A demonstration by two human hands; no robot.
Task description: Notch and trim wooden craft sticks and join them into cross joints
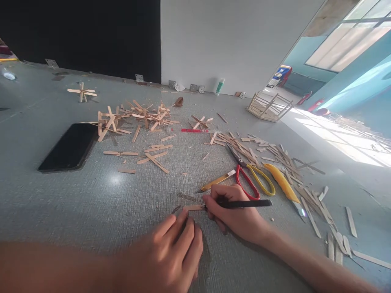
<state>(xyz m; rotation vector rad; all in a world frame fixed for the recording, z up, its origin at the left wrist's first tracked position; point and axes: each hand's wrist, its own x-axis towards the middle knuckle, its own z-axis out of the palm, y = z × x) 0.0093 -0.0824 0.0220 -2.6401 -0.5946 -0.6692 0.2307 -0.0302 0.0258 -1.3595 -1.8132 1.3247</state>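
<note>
My right hand (233,209) is closed around a slim black pen (249,203), its tip at the right end of a short flat wooden stick (194,207). My left hand (177,252) has bent fingers, with fingertips pressing the left end of that stick to the table. A thin dark strip (186,197) lies just beyond the stick. Close past my right hand are a yellow tool with a dark pointed tip (218,181), scissors (246,181) with one red and one yellow handle, and a yellow utility knife (282,181) with its blade showing.
Several loose wooden sticks (317,203) spread along the right side. Star-shaped stick assemblies (106,124) stand farther back, near a black phone (70,146). A stick frame (270,108) and a glue tube (220,86) are near the upright panel (238,44).
</note>
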